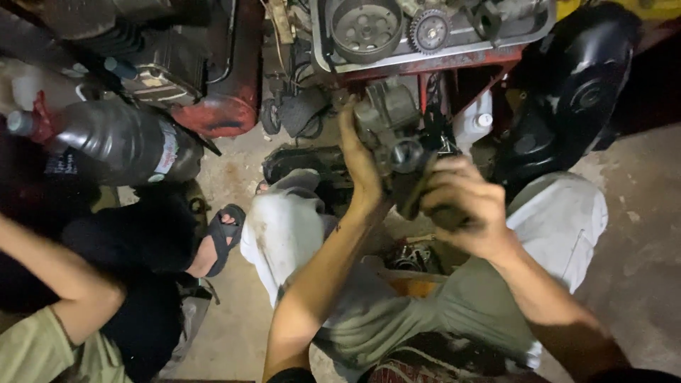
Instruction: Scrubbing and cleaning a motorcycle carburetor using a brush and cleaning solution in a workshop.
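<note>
1. Left hand (358,159) lies flat along the side of the grey metal engine part (389,117), bracing it; the part sits mid-air over the knees, just below the red frame (433,65).
2. Right hand (464,206) is clenched around a dark tool (415,188) set against the part.
3. Advice: keep the left palm firm, drive the tool in line, no side load.
4. Tool tip and fastener hidden by fingers; motion blur.
5. Bystander's arm (57,276) cut off at left.

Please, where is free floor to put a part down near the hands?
Bare concrete floor lies right of the white-trousered knee. A narrow strip runs between the sandalled foot and the red tank. Around the metal part it is crowded.
</note>
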